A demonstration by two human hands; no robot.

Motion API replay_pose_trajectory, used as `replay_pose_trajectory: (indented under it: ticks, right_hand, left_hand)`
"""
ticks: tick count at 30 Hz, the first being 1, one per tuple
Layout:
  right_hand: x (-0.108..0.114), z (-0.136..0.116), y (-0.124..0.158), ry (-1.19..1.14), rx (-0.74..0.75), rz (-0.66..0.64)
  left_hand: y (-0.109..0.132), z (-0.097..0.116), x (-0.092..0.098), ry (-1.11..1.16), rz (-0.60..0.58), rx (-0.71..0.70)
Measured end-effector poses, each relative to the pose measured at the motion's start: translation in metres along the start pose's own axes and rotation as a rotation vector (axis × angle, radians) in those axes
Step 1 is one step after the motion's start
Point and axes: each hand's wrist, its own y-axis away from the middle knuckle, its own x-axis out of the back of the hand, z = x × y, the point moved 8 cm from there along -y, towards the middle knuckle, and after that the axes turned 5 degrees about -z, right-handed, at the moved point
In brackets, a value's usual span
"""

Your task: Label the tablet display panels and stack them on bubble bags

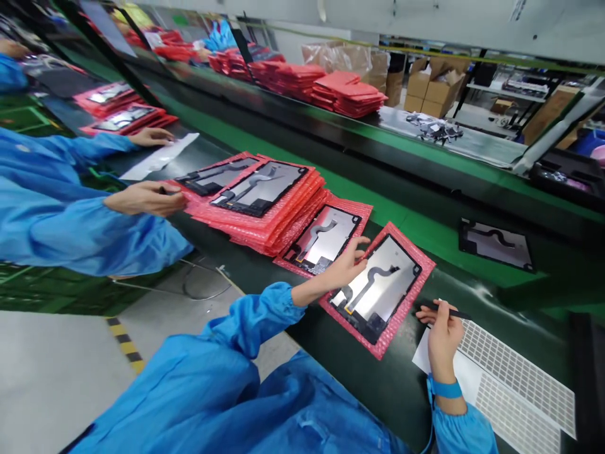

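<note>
My left hand [343,268] reaches over the left edge of a screen panel [382,284] that lies on red bubble wrap [420,255]. Its fingers are apart, and the fingertips are at the panel's edge. In my right hand [444,337] is a thin black pen-like tool [456,313], held above a sheet of small white labels [505,359]. A blue strap circles that wrist. Just left of the first panel, a second panel [326,236] lies on its own red wrap. Each panel has a curved grey ribbon cable.
A stack of red bubble wrap [283,221] bears more panels. Beside it, a co-worker's hands [146,198] are at the left, near a white strip [161,157]. One panel [496,244] lies on the green belt [425,233]. Red bags [350,94] are piled on the far shelf.
</note>
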Motion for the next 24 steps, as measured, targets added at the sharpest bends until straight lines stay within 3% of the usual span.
replay_pose_trajectory:
  ticks: [2, 7, 9, 11, 13, 16, 21, 24]
  right_hand:
    - [0.002, 0.001, -0.003, -0.011, -0.002, 0.001]
    - [0.001, 0.002, -0.005, -0.024, -0.009, 0.025]
    - [0.0, 0.003, -0.003, -0.029, -0.005, 0.034]
    - [0.0, 0.003, 0.001, -0.042, 0.004, 0.047]
    - [-0.001, 0.004, 0.004, -0.065, 0.013, 0.064]
    - [-0.004, 0.002, 0.007, -0.103, 0.036, 0.078]
    - [-0.002, -0.015, 0.023, -0.13, 0.116, 0.083]
    - [0.027, -0.03, 0.059, -0.086, 0.212, 0.148]
  left_hand:
    - [-0.01, -0.01, 0.035, 0.003, 0.079, -0.001]
    - [-0.019, -0.048, 0.147, -0.103, 0.312, 0.118]
    - [-0.012, -0.055, 0.173, -0.18, 0.373, 0.167]
    - [-0.005, -0.055, 0.18, -0.258, 0.41, 0.188]
    - [-0.007, -0.048, 0.171, -0.315, 0.428, 0.169]
    - [-0.042, -0.029, 0.13, -0.313, 0.38, 0.076]
    - [-0.174, 0.022, 0.016, -0.093, 0.073, -0.057]
    - [-0.234, 0.071, -0.047, 0.1, -0.1, -0.155]
